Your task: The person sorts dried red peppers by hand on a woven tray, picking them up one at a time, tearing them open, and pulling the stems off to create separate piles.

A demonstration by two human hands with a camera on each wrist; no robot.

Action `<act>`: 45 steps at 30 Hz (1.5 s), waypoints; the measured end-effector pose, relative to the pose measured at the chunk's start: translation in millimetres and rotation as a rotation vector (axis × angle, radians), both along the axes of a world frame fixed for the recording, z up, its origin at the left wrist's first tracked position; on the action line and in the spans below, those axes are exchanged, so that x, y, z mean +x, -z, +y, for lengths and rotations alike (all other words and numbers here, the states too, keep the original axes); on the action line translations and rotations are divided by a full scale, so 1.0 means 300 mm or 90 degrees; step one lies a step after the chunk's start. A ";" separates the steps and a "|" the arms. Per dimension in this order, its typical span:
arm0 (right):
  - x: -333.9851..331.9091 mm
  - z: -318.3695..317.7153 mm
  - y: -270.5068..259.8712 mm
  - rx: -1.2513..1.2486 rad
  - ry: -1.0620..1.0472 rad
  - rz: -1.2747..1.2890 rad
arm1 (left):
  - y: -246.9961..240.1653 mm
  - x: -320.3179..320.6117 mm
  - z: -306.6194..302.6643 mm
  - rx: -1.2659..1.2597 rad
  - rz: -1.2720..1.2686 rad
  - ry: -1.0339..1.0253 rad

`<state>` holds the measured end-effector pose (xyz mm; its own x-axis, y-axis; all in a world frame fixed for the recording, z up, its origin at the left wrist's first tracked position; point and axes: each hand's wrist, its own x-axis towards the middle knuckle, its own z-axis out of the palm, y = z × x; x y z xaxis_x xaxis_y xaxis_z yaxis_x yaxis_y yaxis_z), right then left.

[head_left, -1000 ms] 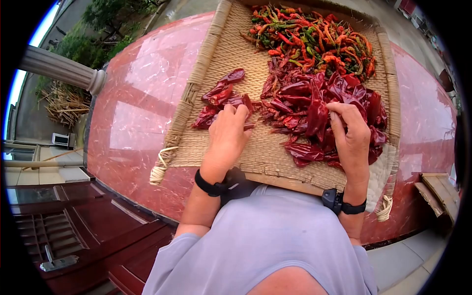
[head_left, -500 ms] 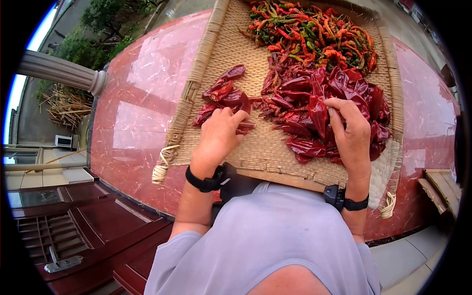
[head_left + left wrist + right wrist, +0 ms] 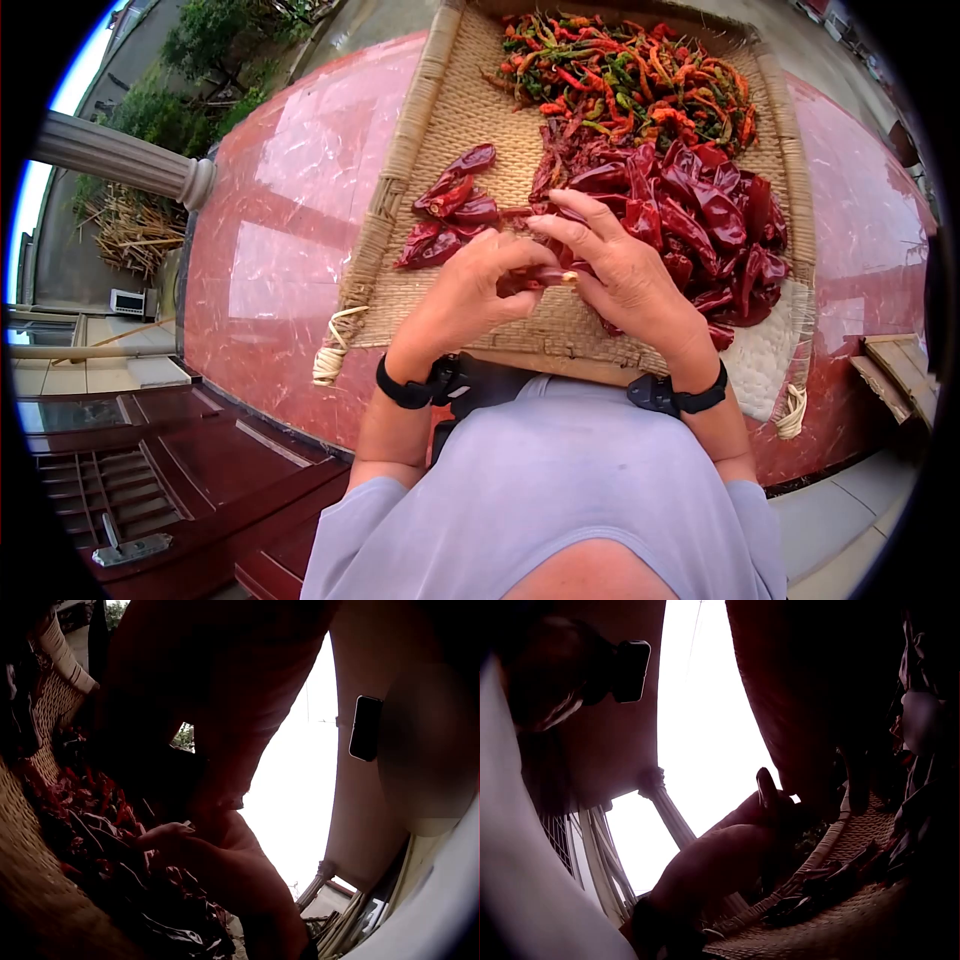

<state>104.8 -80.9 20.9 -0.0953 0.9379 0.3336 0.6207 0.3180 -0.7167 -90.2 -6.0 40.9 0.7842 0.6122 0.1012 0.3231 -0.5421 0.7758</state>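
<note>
My left hand [image 3: 480,292] grips a dried red chili pepper [image 3: 548,274] between curled fingers and thumb, low over the mat. The pepper's pale stem end points right, toward my right hand. Right beside that end is the thumb of my right hand [image 3: 632,278], whose other fingers stretch loosely across above the pepper. Behind my left hand lies a small group of red peppers [image 3: 440,243]. To the right of my hands is a larger heap of glossy dark red peppers [image 3: 705,205]. Both wrist views are dark; the left one shows the right hand [image 3: 240,859] from below.
A woven mat [image 3: 420,145] with a thick bound rim carries the peppers. Thin red, orange and green chilies [image 3: 625,80] cover its far end. Pinkish-red tiles [image 3: 290,200] surround it. A grey column [image 3: 125,158] stands at the left.
My right hand has moved left from the large heap to meet my left hand. The left hand has come away from the small group, and a pepper now shows between the hands.
</note>
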 end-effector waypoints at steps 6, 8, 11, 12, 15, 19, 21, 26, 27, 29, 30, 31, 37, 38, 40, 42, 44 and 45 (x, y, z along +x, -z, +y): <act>0.040 -0.011 -0.018 0.083 0.118 -0.127 | 0.017 0.025 -0.018 -0.450 -0.189 -0.078; 0.096 -0.030 -0.065 0.170 0.268 -0.183 | -0.006 0.037 -0.010 -0.479 -0.200 -0.079; 0.167 -0.063 -0.105 0.152 0.421 -0.344 | -0.031 0.075 -0.012 -0.465 -0.179 -0.108; 0.188 -0.072 -0.088 0.116 0.428 -0.377 | -0.034 0.090 -0.014 -0.455 -0.171 -0.119; 0.202 -0.086 -0.033 0.048 0.443 -0.410 | 0.001 0.119 -0.003 -0.483 -0.153 -0.150; 0.127 -0.078 -0.083 0.155 0.347 -0.349 | 0.043 0.185 -0.014 -0.451 -0.222 -0.169; 0.136 -0.060 -0.053 0.184 0.290 -0.318 | 0.049 0.211 -0.015 -0.447 -0.224 -0.172; 0.102 -0.059 -0.042 0.124 0.195 -0.239 | 0.049 0.257 -0.018 -0.453 -0.241 -0.185; 0.100 -0.054 -0.029 0.120 0.210 -0.222 | 0.054 0.265 -0.025 -0.439 -0.233 -0.195; 0.105 -0.048 -0.008 0.110 0.238 -0.186 | 0.059 0.282 -0.041 -0.413 -0.265 -0.198; 0.110 -0.043 -0.007 0.128 0.236 -0.163 | 0.084 0.284 -0.035 -0.370 -0.280 -0.170; 0.118 -0.045 -0.010 0.135 0.232 -0.151 | 0.099 0.283 -0.026 -0.326 -0.294 -0.142; 0.148 -0.050 -0.039 0.116 0.263 -0.112 | 0.073 0.265 -0.016 -0.412 -0.255 -0.115; 0.153 -0.052 -0.044 0.114 0.272 -0.132 | 0.062 0.263 -0.014 -0.370 -0.204 -0.109; 0.160 -0.061 -0.059 0.111 0.289 -0.171 | 0.020 0.253 -0.007 -0.266 -0.088 -0.136; 0.181 -0.074 -0.069 0.114 0.326 -0.180 | 0.043 0.202 0.026 0.071 0.022 -0.214; 0.205 -0.093 -0.083 0.114 0.375 -0.191 | 0.059 0.137 0.072 0.305 0.145 -0.303; 0.223 -0.099 -0.081 0.130 0.396 -0.209 | 0.060 0.101 0.097 0.371 0.211 -0.358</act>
